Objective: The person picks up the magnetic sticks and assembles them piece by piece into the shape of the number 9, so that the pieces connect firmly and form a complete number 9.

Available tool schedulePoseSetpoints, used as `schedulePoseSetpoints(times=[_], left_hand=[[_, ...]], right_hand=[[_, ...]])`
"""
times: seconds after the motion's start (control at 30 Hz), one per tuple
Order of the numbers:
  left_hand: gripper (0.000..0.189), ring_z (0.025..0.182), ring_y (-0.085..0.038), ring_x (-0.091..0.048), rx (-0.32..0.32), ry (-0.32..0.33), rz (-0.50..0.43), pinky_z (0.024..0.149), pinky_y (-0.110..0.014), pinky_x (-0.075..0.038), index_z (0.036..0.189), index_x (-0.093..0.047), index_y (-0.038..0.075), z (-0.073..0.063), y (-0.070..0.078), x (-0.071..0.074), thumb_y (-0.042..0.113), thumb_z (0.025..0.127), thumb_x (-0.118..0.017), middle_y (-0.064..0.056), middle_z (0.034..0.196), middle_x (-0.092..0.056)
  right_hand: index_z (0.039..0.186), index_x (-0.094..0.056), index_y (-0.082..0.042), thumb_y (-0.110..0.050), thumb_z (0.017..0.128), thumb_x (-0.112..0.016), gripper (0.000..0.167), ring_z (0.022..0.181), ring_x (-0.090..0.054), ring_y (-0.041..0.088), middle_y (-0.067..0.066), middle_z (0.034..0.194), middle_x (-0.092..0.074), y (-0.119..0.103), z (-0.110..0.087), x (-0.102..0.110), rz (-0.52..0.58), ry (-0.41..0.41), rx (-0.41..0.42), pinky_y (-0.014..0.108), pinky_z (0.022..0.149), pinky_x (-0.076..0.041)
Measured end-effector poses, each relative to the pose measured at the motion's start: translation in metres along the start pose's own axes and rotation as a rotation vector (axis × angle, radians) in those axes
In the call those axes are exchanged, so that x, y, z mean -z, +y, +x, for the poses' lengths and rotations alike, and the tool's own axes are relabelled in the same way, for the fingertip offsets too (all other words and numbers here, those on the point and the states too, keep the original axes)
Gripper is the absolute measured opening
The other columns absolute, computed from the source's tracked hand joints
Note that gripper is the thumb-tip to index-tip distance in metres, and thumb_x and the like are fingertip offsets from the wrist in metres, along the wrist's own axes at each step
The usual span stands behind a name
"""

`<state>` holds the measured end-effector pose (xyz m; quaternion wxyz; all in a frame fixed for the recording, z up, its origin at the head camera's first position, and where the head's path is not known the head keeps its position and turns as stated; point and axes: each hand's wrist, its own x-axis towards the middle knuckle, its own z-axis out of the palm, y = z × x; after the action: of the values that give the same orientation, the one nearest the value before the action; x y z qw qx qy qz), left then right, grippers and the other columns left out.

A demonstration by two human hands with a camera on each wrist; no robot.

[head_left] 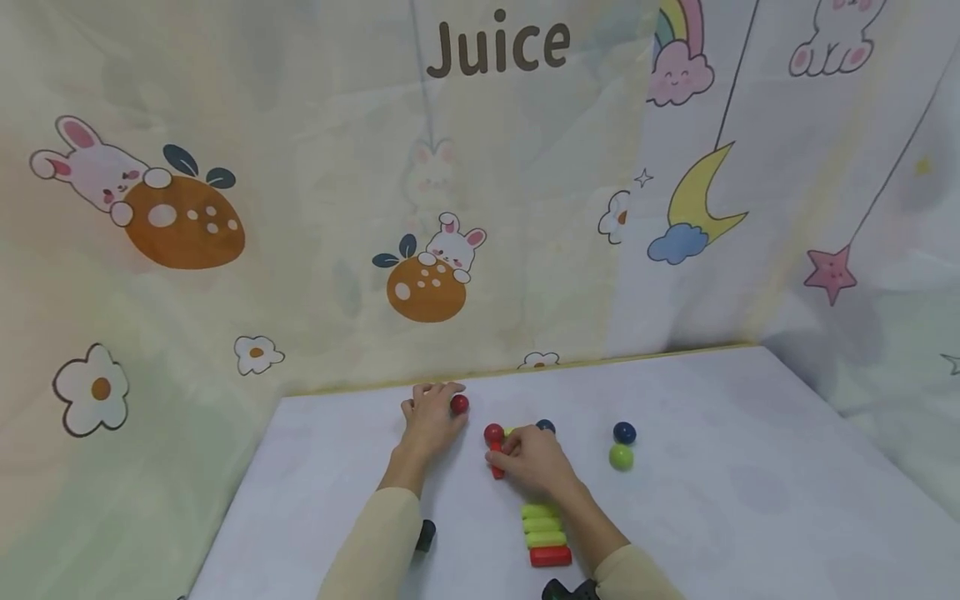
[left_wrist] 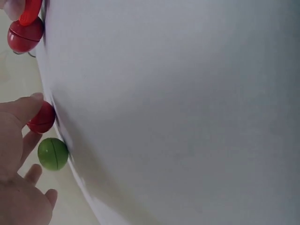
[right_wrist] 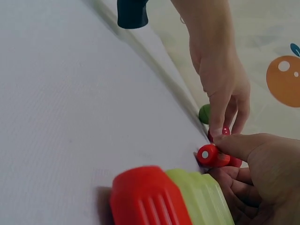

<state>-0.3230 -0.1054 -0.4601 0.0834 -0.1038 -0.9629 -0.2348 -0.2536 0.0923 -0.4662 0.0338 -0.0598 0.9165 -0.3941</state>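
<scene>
My left hand (head_left: pixel 429 423) is near the table's far edge, its thumb and a finger pinching a small red ball (head_left: pixel 459 404). Beside those fingers lies a green ball (left_wrist: pixel 53 153), hidden in the head view. My right hand (head_left: pixel 534 460) pinches a short red ribbed stick (head_left: pixel 497 469) between thumb and fingers. At the stick's far end is another red ball (head_left: pixel 493 433), which seems to touch it. Past the right hand, a yellow-green piece (head_left: pixel 510 432) shows in part, along with a dark blue ball (head_left: pixel 545 426).
Nearer than the right hand, several yellow-green ribbed sticks (head_left: pixel 543 525) lie in a row with a red stick (head_left: pixel 551 556) at the near end. To the right sit a dark blue ball (head_left: pixel 624 432) and a light green ball (head_left: pixel 621 457). A printed cloth (head_left: pixel 322 333) hangs behind the white table (head_left: pixel 720 467).
</scene>
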Motion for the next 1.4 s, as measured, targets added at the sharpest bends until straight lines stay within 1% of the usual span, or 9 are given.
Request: schedulePoseSetpoints(times=[0.07, 0.23, 0.37, 0.53, 0.67, 0.9, 1.07, 1.27, 1.4], left_hand=[[0.038, 0.131, -0.037, -0.041, -0.015, 0.003, 0.02, 0.098, -0.061, -0.03, 0.127, -0.066, 0.019, 0.001, 0.0, -0.001, 0.02, 0.091, -0.077, -0.008, 0.13, -0.066], [0.028, 0.128, -0.036, -0.043, -0.019, -0.007, 0.043, 0.097, -0.059, -0.031, 0.118, -0.069, 0.018, 0.004, 0.003, -0.003, 0.018, 0.092, -0.076, -0.006, 0.122, -0.069], [0.029, 0.126, -0.035, -0.045, -0.041, -0.009, 0.036, 0.094, -0.057, -0.032, 0.118, -0.069, 0.018, 0.003, 0.005, 0.001, 0.018, 0.091, -0.078, -0.006, 0.118, -0.07], [0.03, 0.122, -0.033, -0.048, -0.086, -0.007, 0.031, 0.089, -0.053, -0.034, 0.117, -0.068, 0.018, 0.0, 0.007, 0.006, 0.018, 0.09, -0.078, -0.003, 0.111, -0.07], [0.03, 0.12, -0.03, -0.049, -0.104, 0.003, 0.037, 0.088, -0.05, -0.034, 0.118, -0.069, 0.019, -0.002, 0.007, 0.009, 0.018, 0.089, -0.079, 0.0, 0.106, -0.069], [0.031, 0.116, -0.026, -0.049, -0.124, 0.001, 0.022, 0.085, -0.046, -0.033, 0.118, -0.07, 0.02, -0.005, 0.008, 0.012, 0.02, 0.089, -0.08, 0.0, 0.113, -0.071], [0.032, 0.112, -0.026, -0.05, -0.15, -0.004, -0.033, 0.086, -0.044, -0.034, 0.119, -0.07, 0.017, -0.011, 0.009, 0.016, 0.021, 0.089, -0.081, 0.0, 0.112, -0.072], [0.035, 0.11, -0.025, -0.052, -0.184, -0.024, -0.099, 0.092, -0.046, -0.039, 0.121, -0.069, 0.015, -0.018, 0.011, 0.022, 0.022, 0.089, -0.081, 0.0, 0.111, -0.073], [0.035, 0.114, -0.025, -0.052, -0.168, -0.058, -0.131, 0.098, -0.05, -0.041, 0.122, -0.068, 0.016, -0.024, 0.013, 0.026, 0.024, 0.09, -0.08, 0.0, 0.114, -0.072]], right_hand=[[0.084, -0.07, -0.011, -0.035, 0.088, -0.081, 0.027, 0.061, -0.055, 0.015, -0.002, 0.064, -0.06, -0.001, 0.0, -0.001, 0.009, 0.003, -0.006, 0.028, 0.056, -0.045], [0.084, -0.071, -0.01, -0.033, 0.09, -0.079, 0.024, 0.062, -0.056, 0.014, -0.003, 0.065, -0.062, 0.0, 0.001, -0.001, 0.021, -0.003, -0.012, 0.028, 0.057, -0.045], [0.087, -0.071, -0.011, -0.033, 0.09, -0.078, 0.024, 0.063, -0.057, 0.014, -0.003, 0.067, -0.064, 0.001, 0.003, 0.0, 0.027, -0.017, -0.018, 0.028, 0.058, -0.046], [0.085, -0.071, -0.014, -0.034, 0.09, -0.078, 0.022, 0.064, -0.058, 0.014, -0.003, 0.067, -0.064, 0.005, 0.005, -0.001, 0.029, -0.029, -0.028, 0.028, 0.059, -0.047], [0.085, -0.071, -0.013, -0.032, 0.089, -0.079, 0.02, 0.066, -0.058, 0.014, -0.003, 0.069, -0.064, 0.007, 0.007, 0.0, 0.037, -0.022, -0.008, 0.028, 0.06, -0.048], [0.085, -0.07, -0.014, -0.031, 0.089, -0.079, 0.02, 0.068, -0.057, 0.015, -0.002, 0.07, -0.063, 0.007, 0.009, 0.0, 0.029, -0.017, -0.003, 0.029, 0.061, -0.047], [0.086, -0.071, -0.014, -0.032, 0.09, -0.079, 0.02, 0.068, -0.057, 0.015, -0.003, 0.07, -0.063, 0.005, 0.013, 0.0, 0.019, -0.027, -0.006, 0.029, 0.062, -0.048], [0.083, -0.071, -0.013, -0.031, 0.09, -0.079, 0.021, 0.063, -0.055, 0.015, -0.002, 0.066, -0.063, 0.006, 0.02, 0.002, 0.008, -0.027, 0.002, 0.028, 0.058, -0.044], [0.083, -0.072, -0.013, -0.031, 0.091, -0.078, 0.021, 0.062, -0.055, 0.015, -0.002, 0.066, -0.062, 0.006, 0.023, 0.002, 0.019, -0.038, 0.001, 0.028, 0.057, -0.044]])
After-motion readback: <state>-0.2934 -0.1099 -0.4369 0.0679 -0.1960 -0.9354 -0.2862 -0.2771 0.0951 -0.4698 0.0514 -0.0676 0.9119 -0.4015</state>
